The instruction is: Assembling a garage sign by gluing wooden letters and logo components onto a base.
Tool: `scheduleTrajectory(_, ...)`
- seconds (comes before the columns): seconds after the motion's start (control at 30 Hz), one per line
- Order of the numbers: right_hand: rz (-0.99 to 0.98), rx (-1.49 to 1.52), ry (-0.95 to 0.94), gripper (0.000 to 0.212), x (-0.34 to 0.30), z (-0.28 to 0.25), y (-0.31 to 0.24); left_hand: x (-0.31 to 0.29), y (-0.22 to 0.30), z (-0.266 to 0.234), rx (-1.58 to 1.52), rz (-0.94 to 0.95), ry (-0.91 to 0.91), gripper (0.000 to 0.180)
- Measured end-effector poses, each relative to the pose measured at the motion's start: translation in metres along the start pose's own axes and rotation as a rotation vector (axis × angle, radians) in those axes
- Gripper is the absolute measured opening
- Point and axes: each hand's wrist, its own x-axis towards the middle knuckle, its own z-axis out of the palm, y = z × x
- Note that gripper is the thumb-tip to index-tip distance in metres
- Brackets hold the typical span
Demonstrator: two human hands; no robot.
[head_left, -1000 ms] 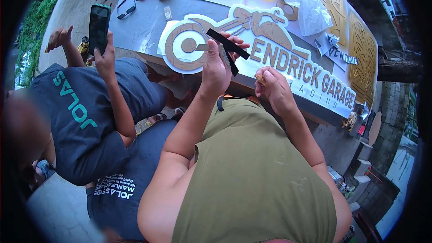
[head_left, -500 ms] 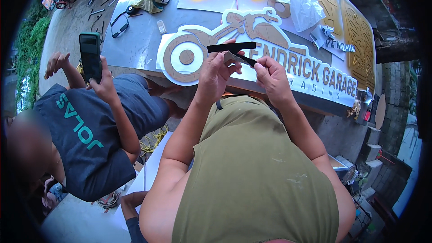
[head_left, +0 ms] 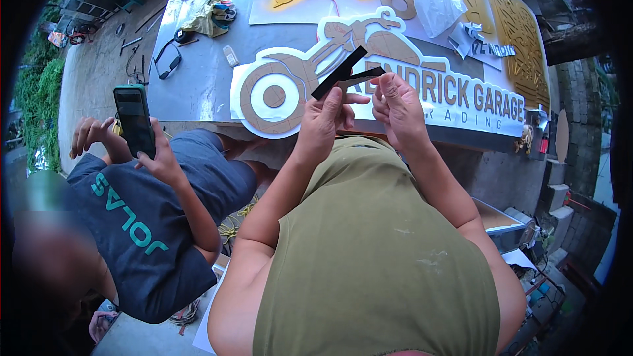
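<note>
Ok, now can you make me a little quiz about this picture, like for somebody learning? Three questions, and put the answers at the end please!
1. True or false: the camera wearer's left hand is empty.

2. Pick one. What colour is the wearer's top?
A. Bright red
B. Olive green
C. White

3. Short answer: what does the person at the left hold?

Key:
1. False: it holds a black strip.
2. B.
3. A phone.
</note>
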Motion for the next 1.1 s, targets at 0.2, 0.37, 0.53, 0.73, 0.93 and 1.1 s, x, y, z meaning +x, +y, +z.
scheduleTrajectory(0.2, -0.118, -0.157, 0.231, 0.035, 0.005, 0.012, 0.012, -0.006, -0.018, -0.006, 0.079, -0.050, -0.065, 0.047)
scheduleTrajectory(0.37, -0.124, -0.101, 0.133, 0.028, 0.004, 0.002, 0.012, -0.011, -0.017, 0.002, -0.006, 0.035, -0.126, 0.039)
scheduleTrajectory(0.53, -0.164, -0.089, 0.043, 0.022, 0.004, 0.009, 0.015, -0.017, -0.024, -0.001, -0.060, 0.068, -0.116, 0.036)
scheduleTrajectory(0.73, -0.181, -0.160, -0.082, 0.014, 0.001, 0.027, 0.013, -0.026, -0.015, -0.012, -0.023, 0.059, -0.040, 0.038)
scheduleTrajectory(0.93, -0.122, -0.149, -0.050, 0.011, -0.002, 0.023, 0.017, -0.028, -0.008, -0.013, 0.031, 0.114, -0.037, 0.040)
scheduleTrajectory(1.1, -0.094, -0.252, -0.001, 0.012, -0.008, 0.014, 0.008, -0.024, -0.010, -0.006, 0.103, 0.126, -0.037, 0.037)
